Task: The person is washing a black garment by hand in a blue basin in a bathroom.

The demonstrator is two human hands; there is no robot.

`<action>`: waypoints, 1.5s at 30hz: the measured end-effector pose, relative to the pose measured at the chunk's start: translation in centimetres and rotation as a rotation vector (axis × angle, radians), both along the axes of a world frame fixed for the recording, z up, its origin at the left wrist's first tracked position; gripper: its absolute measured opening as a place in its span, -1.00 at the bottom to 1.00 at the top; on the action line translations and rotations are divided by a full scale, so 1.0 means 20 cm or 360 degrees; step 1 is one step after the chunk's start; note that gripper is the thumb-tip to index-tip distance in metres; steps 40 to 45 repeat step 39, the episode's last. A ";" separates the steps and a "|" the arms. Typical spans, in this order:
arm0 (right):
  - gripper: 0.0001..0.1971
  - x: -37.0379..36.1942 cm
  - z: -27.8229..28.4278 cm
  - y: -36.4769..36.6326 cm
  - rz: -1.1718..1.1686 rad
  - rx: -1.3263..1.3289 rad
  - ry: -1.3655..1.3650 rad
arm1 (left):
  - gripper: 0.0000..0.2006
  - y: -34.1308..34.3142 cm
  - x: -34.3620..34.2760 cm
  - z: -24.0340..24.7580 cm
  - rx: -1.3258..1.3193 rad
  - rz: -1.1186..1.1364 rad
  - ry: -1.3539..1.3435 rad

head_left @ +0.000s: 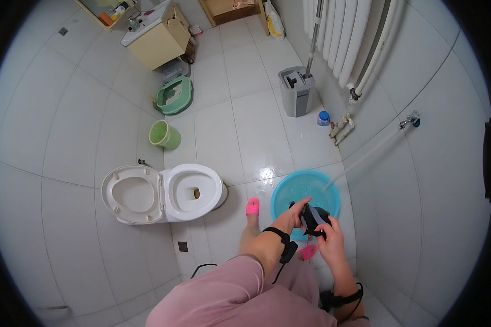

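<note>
I see both hands over the near rim of a blue basin (pixel 289 191) that sits on the white tiled floor (pixel 223 98) beside the right wall. My left hand (pixel 292 216) is closed around the upper end of a dark, wet piece of cloth (pixel 313 216), fingers curled over it. My right hand (pixel 330 240) grips the lower end of the same cloth from below, also closed tight. The cloth hangs just above the basin's near edge; it looks like a sock or small garment, though I cannot tell which at this size. A thin stream of water runs from a wall tap (pixel 411 120) down into the basin. My left foot wears a pink slipper (pixel 252 206) touching the basin's left side. A white toilet (pixel 169 193) with its lid raised stands well to the left. Farther off along the floor are a green bucket (pixel 165 134), a green litter tray (pixel 175 96) and a grey mop bucket (pixel 296 91) near the radiator (pixel 338 32).
</note>
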State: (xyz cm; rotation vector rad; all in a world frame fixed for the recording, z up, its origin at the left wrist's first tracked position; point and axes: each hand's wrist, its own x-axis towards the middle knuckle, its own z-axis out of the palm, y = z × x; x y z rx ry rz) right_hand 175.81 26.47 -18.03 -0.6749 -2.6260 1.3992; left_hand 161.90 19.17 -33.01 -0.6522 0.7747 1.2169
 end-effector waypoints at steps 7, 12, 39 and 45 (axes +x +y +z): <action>-0.82 -0.03 -0.19 0.05 0.0111 0.0106 0.0022 | -0.47 0.03 0.00 -0.14 -0.0379 -0.0523 0.0237; -0.83 -0.06 -0.57 0.11 0.0014 0.0358 -0.0547 | -0.31 -0.01 -0.19 0.07 -0.0328 -0.0530 0.0762; -0.75 -1.91 0.02 0.39 -0.1293 -0.1667 0.0220 | -0.65 -0.57 -2.11 0.60 -0.0305 0.0195 0.1157; -0.75 -1.91 0.02 0.39 -0.1293 -0.1667 0.0220 | -0.65 -0.57 -2.11 0.60 -0.0305 0.0195 0.1157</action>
